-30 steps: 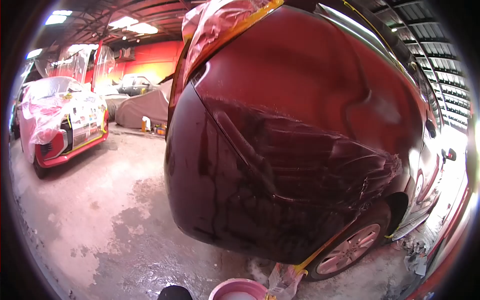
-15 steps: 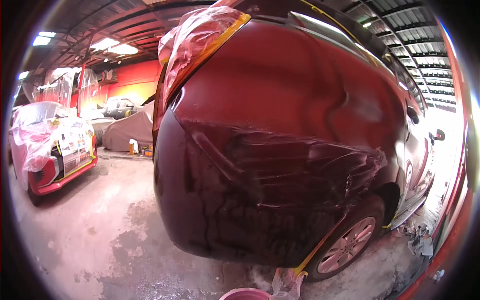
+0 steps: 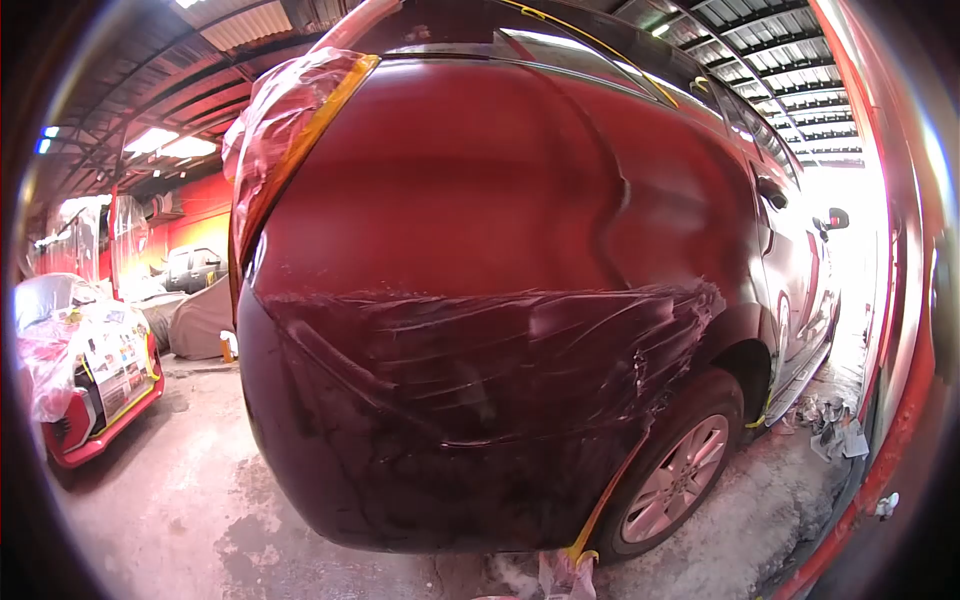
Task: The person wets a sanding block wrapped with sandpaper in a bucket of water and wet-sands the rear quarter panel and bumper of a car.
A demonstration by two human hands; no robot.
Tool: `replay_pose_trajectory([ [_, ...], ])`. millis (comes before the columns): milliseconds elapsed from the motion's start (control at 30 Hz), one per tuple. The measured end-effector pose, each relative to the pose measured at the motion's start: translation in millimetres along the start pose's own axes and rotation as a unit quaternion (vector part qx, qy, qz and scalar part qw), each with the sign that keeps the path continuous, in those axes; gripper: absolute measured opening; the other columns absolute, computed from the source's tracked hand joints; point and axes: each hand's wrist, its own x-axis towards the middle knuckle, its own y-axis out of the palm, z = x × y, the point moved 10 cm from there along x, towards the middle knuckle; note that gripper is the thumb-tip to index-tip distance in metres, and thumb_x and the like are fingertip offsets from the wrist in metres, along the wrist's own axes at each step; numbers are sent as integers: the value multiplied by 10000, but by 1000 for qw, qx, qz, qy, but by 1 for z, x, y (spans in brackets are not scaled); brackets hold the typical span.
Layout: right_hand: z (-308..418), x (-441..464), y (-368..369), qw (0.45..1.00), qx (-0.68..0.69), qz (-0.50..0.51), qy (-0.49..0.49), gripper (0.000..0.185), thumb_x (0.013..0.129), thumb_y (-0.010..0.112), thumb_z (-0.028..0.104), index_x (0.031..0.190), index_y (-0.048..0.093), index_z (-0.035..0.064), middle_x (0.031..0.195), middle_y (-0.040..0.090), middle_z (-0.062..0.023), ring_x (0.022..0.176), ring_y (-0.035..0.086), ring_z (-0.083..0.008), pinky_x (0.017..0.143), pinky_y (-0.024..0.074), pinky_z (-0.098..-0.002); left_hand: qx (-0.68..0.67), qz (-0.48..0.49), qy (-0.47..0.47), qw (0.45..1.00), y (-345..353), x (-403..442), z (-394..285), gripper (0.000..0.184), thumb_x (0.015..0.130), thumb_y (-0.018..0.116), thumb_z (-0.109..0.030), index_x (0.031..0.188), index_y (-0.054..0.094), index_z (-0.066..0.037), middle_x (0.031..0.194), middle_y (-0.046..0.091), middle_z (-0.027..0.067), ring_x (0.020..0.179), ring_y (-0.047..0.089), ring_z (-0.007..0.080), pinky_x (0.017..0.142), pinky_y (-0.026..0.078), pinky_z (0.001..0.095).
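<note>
A dark red car body [image 3: 450,180] fills the middle of the head view, seen from a rear corner. Across its lower side lies a dark, wrinkled, streaky patch [image 3: 500,350] with a ragged right end above the wheel [image 3: 680,480]. Pink-tinted plastic [image 3: 285,120] with yellow tape along its edge [image 3: 320,125] covers the upper left corner. More yellow tape [image 3: 595,510] runs down beside the wheel to a scrap of plastic [image 3: 567,578] at the bottom edge. Neither my left hand nor my right hand shows.
At the far left stands another red car [image 3: 105,425] under plastic and paper. A covered shape [image 3: 203,322] and a dark vehicle [image 3: 194,268] are behind it. Crumpled litter [image 3: 840,435] lies on the floor at right, beside a red-edged wall or frame [image 3: 900,390].
The view has turned right and tilted, so the car body sits further left and more level. The pink tub at the bottom has almost left the frame, and the dark round shape beside it is gone.
</note>
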Motion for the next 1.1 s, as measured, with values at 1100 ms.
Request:
replay_pose_trajectory([
  [1100,437,203,93,915,307,-189,182,445,989,565,400,1307,540,90,1250,597,-91,1168,570,-270,1070,418,-442,29,-200,291,935,-557,-20,-431,345,877,677,-430,726,597,-130,684,543,77,614,606,278,535,494,424],
])
